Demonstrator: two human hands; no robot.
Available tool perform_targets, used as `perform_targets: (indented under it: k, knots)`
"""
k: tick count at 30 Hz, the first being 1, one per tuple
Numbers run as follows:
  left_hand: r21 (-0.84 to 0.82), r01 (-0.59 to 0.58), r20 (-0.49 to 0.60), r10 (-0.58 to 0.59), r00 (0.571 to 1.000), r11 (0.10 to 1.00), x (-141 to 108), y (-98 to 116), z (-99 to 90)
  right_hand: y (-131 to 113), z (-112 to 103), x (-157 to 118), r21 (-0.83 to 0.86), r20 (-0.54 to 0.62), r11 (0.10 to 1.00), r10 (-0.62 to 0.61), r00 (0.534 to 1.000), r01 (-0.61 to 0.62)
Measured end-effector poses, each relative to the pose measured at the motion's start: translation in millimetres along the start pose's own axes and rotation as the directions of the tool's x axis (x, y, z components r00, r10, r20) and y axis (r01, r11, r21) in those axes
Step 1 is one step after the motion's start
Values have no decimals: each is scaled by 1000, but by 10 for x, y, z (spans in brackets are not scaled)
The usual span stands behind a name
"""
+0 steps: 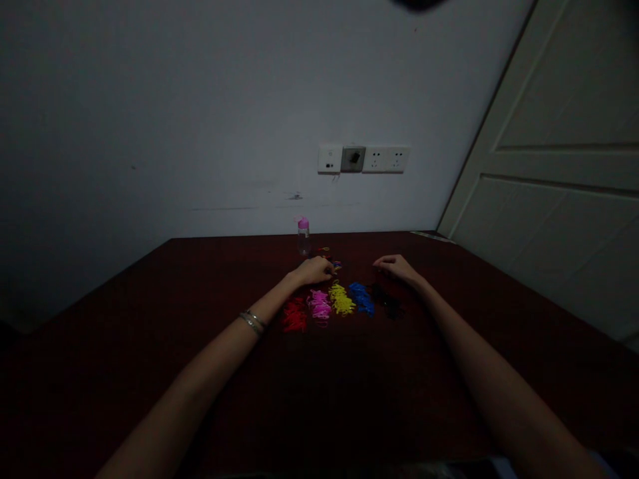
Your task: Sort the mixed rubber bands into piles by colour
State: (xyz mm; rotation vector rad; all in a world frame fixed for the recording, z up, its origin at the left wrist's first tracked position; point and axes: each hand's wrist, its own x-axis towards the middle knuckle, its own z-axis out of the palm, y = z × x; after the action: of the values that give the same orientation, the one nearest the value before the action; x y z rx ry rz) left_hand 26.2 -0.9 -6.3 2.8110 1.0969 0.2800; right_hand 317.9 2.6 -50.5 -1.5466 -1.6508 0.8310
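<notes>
Five small piles of thin elastic bands lie in a row on the table: red [295, 315], pink [319, 306], yellow [341, 299], blue [361, 299] and black [387, 301]. My left hand [314, 270] rests behind the pink and yellow piles, its fingers curled down beside a few mixed-colour bands [337, 265]. What its fingertips hold, if anything, is hidden. Behind the blue and black piles, my right hand [396, 266] has its fingers pressed together, and nothing in them can be made out. A clear bottle with a pink cap [303, 238] stands upright just behind my left hand.
The dark red table [309, 399] meets a pale wall [224, 120] at the back. Sockets and a switch plate [382, 159] are set in the wall. A white panelled door [554, 199] is on the right. The light is dim.
</notes>
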Motion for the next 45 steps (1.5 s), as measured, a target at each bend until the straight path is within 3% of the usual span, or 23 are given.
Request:
perform_targets:
  k: [5,14,17,23,26,29,34,40,45]
  knots:
    - [83,-8,-27,11,1000,997,-6,69,7,-14,5,-25,-6,-9,1000,-7,1000,7]
    - [-234,13,-126,-44,991,972,75,-7,48,-68,9,-56,-43,-28,999,-1,1000,0]
    - [-398,-7,-145,-55,988,918,176,-93,2,-58,11,-52,-48,-37,999,-5,999,3]
    - [-686,116,-127,-275,953,718,365,-209,-171,-36,11,-45,-45,-39,999,-10,999,8]
    - [-754,145,-88,-317,944,641,394,-189,-238,-44,13,-45,-45,-41,999,7,999,-9]
    - [-743,139,-73,-286,955,654,419,-116,-254,-50,14,-41,-39,-41,999,7,999,-8]
    - [-686,36,-43,-89,995,727,541,139,-152,-64,15,-46,-28,-43,1000,9,999,-10]
    - [-612,-19,17,37,999,791,667,578,0,-137,6,-108,-66,-35,998,-17,999,15]
    - [-586,-27,39,62,997,810,731,781,111,-143,7,-116,-57,-41,998,-42,998,40]
